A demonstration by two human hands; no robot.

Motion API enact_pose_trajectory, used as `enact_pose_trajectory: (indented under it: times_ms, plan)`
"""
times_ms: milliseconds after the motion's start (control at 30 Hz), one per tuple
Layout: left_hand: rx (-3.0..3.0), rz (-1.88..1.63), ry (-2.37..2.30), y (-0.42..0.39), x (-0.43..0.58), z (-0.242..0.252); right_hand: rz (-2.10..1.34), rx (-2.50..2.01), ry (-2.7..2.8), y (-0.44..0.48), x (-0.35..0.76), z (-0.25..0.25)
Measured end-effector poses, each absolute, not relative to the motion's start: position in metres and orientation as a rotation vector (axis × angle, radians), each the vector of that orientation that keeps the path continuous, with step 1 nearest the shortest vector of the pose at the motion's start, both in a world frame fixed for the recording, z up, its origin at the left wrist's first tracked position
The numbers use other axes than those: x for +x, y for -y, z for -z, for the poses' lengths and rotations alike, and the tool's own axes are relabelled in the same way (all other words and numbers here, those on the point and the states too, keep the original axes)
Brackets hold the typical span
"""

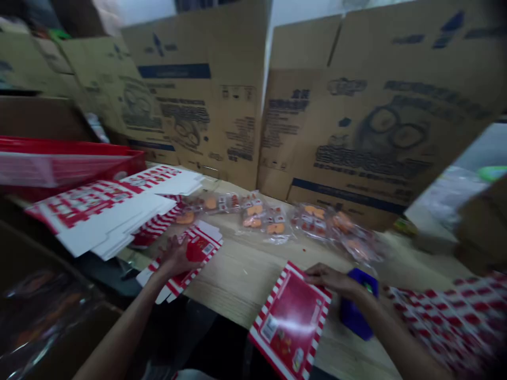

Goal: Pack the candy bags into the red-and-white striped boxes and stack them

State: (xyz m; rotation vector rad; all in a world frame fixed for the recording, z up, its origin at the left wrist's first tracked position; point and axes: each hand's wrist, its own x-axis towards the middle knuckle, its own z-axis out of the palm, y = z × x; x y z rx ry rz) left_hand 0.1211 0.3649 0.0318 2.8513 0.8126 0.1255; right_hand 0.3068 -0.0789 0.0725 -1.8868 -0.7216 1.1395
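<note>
My left hand (174,258) lies over a flat red-and-white carton (204,249) with striped edges and a barcode, its fingers closed around the carton. My right hand (327,278) has its fingers at the upper right corner of a red box (295,316) with striped sides, which tilts over the table's front edge. The fingertips there are partly hidden. Just beyond that wrist sits a purple-blue container (358,311), partly covered by my forearm. Left of my left hand lies a stack of flat printed cartons (106,216), white flaps showing.
Clear plastic packets (253,211) with orange pieces line the back of the wooden table (237,269). Large cardboard boxes (336,121) stand behind them. A red bin (71,163) is at the left, and red-and-white patterned items (451,316) lie at the right.
</note>
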Motion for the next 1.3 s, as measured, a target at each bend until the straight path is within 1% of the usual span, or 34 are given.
enact_pose_trajectory:
  times_ms: [100, 200, 333, 400, 500, 567, 633, 833, 967, 1133, 1300]
  plan:
    - [2.895, 0.073, -0.839, -0.373, 0.118, -0.026, -1.289, -1.823, 0.964, 0.041, 0.307, -0.054]
    - [2.876, 0.136, -0.863, -0.375, 0.12, -0.017, -1.302, -1.827, 1.139, 0.011, 0.301, -0.041]
    - [2.869, 0.177, -0.837, -0.371, 0.123, -0.012, -1.259, -1.833, 1.143, 0.0, 0.298, -0.028]
    - [2.863, 0.181, -0.827, -0.366, 0.125, -0.012, -1.098, -1.929, 1.113, 0.0, 0.297, -0.023]
    - [2.873, 0.126, -0.813, -0.358, 0.128, -0.018, -0.696, -2.136, 1.018, -0.004, 0.293, -0.02]
    - [2.884, 0.067, -0.792, -0.353, 0.129, -0.025, -0.545, -2.17, 0.954, -0.012, 0.287, -0.02]
    - [2.888, 0.001, -0.762, -0.347, 0.129, -0.033, -0.534, -2.088, 0.913, -0.025, 0.278, -0.02]
    - [2.726, -0.295, -0.748, -0.336, 0.13, -0.051, -0.778, -1.602, 0.54, -0.079, 0.246, -0.008]
    - [2.554, -0.404, -0.729, -0.338, 0.132, -0.064, -0.699, -1.515, 0.399, -0.101, 0.239, -0.013]
    - [2.381, -0.523, -0.594, -0.317, 0.129, -0.079, -0.699, -1.364, 0.446, -0.086, 0.23, -0.04]
    - [2.02, -0.517, -0.451, -0.27, 0.124, -0.071, -0.658, -1.171, 0.404, -0.044, 0.203, -0.06]
